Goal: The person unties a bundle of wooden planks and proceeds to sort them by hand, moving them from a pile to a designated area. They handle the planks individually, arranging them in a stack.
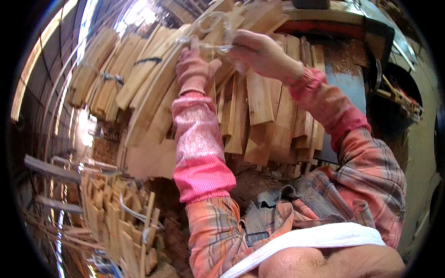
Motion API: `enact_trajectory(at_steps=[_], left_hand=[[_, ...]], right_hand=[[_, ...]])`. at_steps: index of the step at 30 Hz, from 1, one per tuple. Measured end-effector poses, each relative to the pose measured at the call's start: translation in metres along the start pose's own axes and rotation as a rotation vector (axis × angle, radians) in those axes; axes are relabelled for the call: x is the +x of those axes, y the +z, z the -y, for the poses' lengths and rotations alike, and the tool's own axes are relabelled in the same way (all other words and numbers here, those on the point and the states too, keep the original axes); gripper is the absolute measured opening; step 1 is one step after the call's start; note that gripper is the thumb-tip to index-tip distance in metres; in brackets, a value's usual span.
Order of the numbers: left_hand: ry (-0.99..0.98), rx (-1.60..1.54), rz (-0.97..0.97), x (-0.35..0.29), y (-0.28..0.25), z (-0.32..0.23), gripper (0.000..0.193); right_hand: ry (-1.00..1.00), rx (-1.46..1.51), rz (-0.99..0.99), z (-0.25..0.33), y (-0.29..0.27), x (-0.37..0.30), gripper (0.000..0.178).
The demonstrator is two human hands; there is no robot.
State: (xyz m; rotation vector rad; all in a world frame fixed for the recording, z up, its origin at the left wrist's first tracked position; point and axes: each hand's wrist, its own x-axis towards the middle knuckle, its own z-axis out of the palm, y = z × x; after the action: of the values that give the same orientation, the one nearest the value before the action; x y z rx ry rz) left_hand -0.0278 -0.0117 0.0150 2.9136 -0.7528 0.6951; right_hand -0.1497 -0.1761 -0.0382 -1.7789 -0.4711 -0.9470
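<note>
Your left hand (194, 65) and right hand (259, 53), both gloved, are raised over a stack of slats (259, 116), the fingers of each pinched shut on a loop of pale cord (215, 28) that arches above the stack's top edge. The slats lie piled on a sawdust-strewn bench (343, 78). To your left, tied bundles (106, 78) of slats lean in a row; another bundle (116, 213) stands lower left on the dirt floor (176, 236). Bright daylight enters at the upper left.
</note>
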Motion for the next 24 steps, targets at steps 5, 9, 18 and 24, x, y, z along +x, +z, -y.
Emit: enact_trajectory(at_steps=[5, 9, 18, 24], left_hand=[[0.059, 0.239, -0.149, 0.008, 0.013, -0.012, 0.103], [-0.126, 0.243, -0.139, 0.032, 0.033, 0.011, 0.103], [-0.193, 0.18, -0.046, 0.035, 0.024, 0.013, 0.108], [-0.249, 0.104, -0.002, 0.046, 0.018, 0.012, 0.113]], right_hand=[[-0.437, -0.497, -0.207, -0.029, 0.018, 0.085, 0.021], [-0.121, -0.112, 0.06, -0.021, 0.046, 0.118, 0.028], [0.236, -0.179, 0.086, -0.027, 0.106, 0.028, 0.027], [-0.029, -0.23, 0.277, 0.011, 0.041, -0.011, 0.03]])
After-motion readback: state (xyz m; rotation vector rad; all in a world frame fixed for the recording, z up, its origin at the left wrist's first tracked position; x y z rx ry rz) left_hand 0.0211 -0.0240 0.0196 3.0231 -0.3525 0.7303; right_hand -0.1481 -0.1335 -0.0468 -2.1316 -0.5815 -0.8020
